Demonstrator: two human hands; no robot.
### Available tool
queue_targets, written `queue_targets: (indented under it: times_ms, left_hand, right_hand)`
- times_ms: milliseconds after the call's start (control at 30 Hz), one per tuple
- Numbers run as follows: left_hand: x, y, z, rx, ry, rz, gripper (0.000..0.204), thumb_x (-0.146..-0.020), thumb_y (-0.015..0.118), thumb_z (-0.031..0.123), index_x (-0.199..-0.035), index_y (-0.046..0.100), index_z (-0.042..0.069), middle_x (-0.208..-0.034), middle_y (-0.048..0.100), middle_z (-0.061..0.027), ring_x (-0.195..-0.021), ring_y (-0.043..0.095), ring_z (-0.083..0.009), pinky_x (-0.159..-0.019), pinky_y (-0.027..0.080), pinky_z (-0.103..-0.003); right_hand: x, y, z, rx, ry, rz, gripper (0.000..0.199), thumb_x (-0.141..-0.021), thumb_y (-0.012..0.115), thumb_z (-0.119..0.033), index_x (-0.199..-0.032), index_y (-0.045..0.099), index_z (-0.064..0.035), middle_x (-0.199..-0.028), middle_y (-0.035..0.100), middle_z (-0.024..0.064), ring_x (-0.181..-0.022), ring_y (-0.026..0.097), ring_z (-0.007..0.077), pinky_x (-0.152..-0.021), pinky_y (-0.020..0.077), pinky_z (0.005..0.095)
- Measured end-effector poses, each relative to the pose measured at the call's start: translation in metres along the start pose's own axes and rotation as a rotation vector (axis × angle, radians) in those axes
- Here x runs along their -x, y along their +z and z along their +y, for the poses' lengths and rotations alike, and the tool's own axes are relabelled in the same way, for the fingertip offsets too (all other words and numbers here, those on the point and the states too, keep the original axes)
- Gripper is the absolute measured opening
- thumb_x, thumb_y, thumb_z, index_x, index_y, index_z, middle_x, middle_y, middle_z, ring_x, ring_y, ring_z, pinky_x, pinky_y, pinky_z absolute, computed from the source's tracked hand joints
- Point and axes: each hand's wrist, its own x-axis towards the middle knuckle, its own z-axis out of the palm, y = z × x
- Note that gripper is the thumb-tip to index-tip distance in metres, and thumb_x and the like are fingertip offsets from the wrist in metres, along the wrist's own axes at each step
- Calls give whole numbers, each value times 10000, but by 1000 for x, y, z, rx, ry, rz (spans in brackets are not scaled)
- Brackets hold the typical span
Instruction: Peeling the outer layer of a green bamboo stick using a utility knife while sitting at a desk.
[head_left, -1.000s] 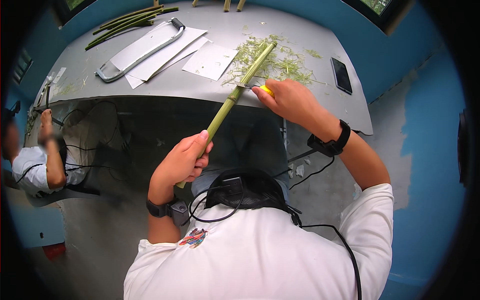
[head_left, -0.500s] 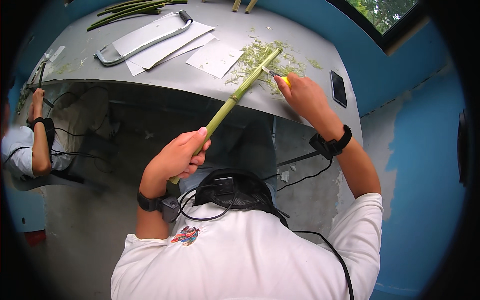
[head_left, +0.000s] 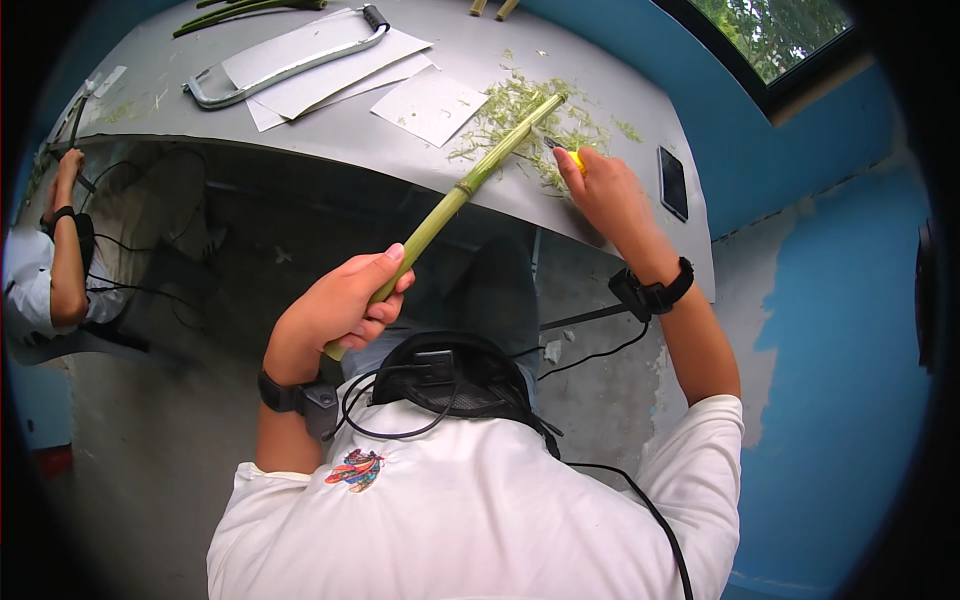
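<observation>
My left hand (head_left: 352, 297) is closed round the lower part of a green bamboo stalk (head_left: 430, 226). The stalk slants away to the right, its far end lying over the table (head_left: 330, 155) among pale green shavings (head_left: 505, 112). A ring-like joint crosses it about midway, and the far section looks scraped pale. To the right of the stalk, my right hand (head_left: 618, 198) grips a knife (head_left: 570, 157) with a yellow handle. Its dark blade end is just apart from the stalk, and the fingers hide most of the handle.
A hacksaw (head_left: 290, 80) lies on white paper sheets (head_left: 335, 62), with another sheet (head_left: 428, 106) beside the shavings. A dark phone (head_left: 673, 184) rests at the table's right edge. Green stalks (head_left: 240, 14) lie at the back left. Another person (head_left: 66, 255) sits at far left.
The knife has come away from the stalk, where it touched the upper section before. The stalk stays in my left hand, and the whole view has shifted slightly.
</observation>
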Motion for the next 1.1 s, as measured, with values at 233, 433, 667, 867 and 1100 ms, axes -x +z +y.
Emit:
queue_targets:
  times_ms: [233,433,667,867,1100]
  left_hand:
    - [-4,-5,-4,108,10,-41,503,-1208,459,581,-1010,545,127,-663,391,60,-434,258,-8,-359,254,-208]
    - [-6,0,-6,197,77,-79,502,-1222,430,547,-996,549,115,-635,423,44,-386,329,-29,-331,311,-216]
    - [-13,4,-7,223,94,-85,515,-1224,411,554,-961,529,127,-616,400,57,-382,314,-24,-324,291,-217]
    - [-16,4,-10,280,105,-83,510,-1222,416,559,-958,517,134,-611,382,65,-381,295,-19,-319,283,-216]
    - [-15,1,-5,286,83,-129,507,-1221,420,554,-961,516,130,-608,383,62,-378,295,-19,-308,292,-221]
  right_hand:
    - [24,-3,-32,-75,-40,-9,616,-1169,548,-550,-907,646,-1,-760,702,269,-758,708,512,-706,554,599]
    - [34,-2,-57,-230,-126,-16,573,-1171,571,-521,-889,582,-24,-696,624,244,-695,635,502,-649,473,589]
    - [22,0,-67,-210,-129,-85,609,-1163,585,-527,-818,600,-26,-665,619,226,-676,642,489,-632,484,571]
    - [10,0,-68,-150,-155,-66,633,-1165,567,-554,-830,619,-20,-686,640,237,-697,658,493,-644,500,569]
    - [-19,2,-20,-5,-5,18,660,-1168,528,-577,-877,657,2,-751,700,255,-749,698,502,-695,547,594]
